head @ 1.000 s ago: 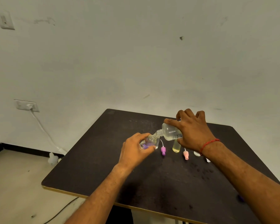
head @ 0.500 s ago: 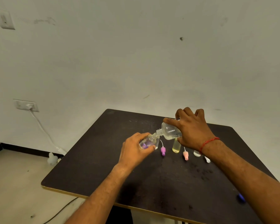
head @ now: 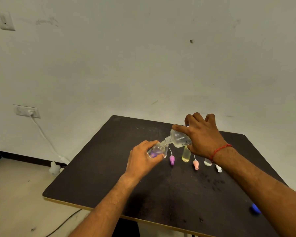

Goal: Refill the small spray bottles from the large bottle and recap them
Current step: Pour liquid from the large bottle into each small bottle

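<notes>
1. The left hand [head: 143, 159] has its fingers and thumb curled round a small spray bottle [head: 156, 149], which is uncapped, clear and purple-tinted low down. It is held tilted over the tabletop [head: 101, 177] with its mouth up and to the right.
2. The right hand [head: 203, 135] grips the large bottle [head: 179, 139] from above and tips it neck-down to the left. Its threaded neck sits right at the small bottle's mouth.
3. Clear liquid pools along the large bottle's lower side.
4. A row stands on the tabletop just behind the hands:
   - a purple spray cap [head: 172, 159] lying with its dip tube out
   - an upright yellow small bottle [head: 185, 155], its top hidden by the right hand
   - a pink spray cap [head: 196, 164]
   - a clear small bottle [head: 208, 162], half hidden by the wrist
   - a white spray cap [head: 218, 168]
5. A blue cap [head: 255, 208] lies well apart, beside the right forearm.
</notes>
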The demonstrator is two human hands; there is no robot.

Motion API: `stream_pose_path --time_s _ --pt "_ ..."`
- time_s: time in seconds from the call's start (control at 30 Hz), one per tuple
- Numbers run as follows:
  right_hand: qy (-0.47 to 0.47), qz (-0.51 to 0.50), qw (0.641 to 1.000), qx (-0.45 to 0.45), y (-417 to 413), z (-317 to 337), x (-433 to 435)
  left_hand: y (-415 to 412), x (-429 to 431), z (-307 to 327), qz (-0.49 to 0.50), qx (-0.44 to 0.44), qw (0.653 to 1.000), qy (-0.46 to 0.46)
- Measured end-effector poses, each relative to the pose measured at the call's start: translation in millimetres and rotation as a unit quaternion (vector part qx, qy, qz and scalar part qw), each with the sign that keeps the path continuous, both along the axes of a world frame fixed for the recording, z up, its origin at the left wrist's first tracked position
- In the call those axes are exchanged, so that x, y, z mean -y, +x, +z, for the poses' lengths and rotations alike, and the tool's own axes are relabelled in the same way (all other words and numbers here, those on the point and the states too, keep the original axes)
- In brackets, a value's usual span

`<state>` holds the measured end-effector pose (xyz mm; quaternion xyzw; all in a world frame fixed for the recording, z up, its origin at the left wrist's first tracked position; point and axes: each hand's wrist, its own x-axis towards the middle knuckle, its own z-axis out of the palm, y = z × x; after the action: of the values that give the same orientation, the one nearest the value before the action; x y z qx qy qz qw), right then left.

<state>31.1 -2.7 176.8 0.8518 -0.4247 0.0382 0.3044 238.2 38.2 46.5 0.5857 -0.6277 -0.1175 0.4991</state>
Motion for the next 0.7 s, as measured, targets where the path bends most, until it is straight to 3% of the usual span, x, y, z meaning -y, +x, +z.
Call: stream_pose_path --time_s 0.7 --pt "-0.021 0.006 0.999 -0.031 4.0 7.0 -3.5 -2.6 -1.9 -2.6 -0.004 -0.018 1.000 -0.002"
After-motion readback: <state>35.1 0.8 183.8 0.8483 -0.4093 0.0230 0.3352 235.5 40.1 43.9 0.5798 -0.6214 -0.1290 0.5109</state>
